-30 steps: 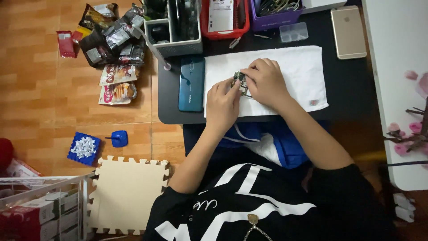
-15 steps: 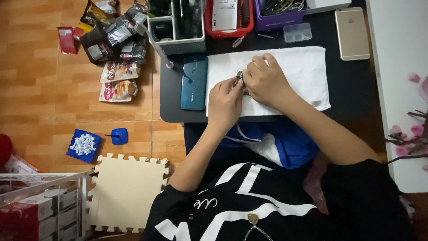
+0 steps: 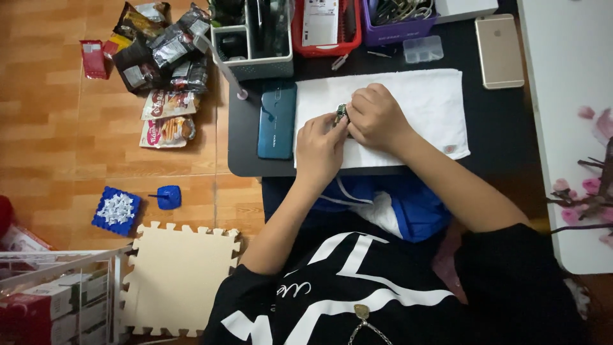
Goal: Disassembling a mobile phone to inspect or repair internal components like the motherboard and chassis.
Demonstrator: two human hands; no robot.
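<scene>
Small dark metal part point(image 3: 341, 114) pinched between fingers of left hand point(image 3: 320, 148) and right hand point(image 3: 378, 118), over white towel point(image 3: 421, 102) on black surface point(image 3: 498, 121), teal phone point(image 3: 277, 121) beside towel, crumpled silver, red and orange snack packets point(image 3: 156, 61) on tiled floor upper left, red-and-white boxes point(image 3: 38, 306) lower left.
</scene>
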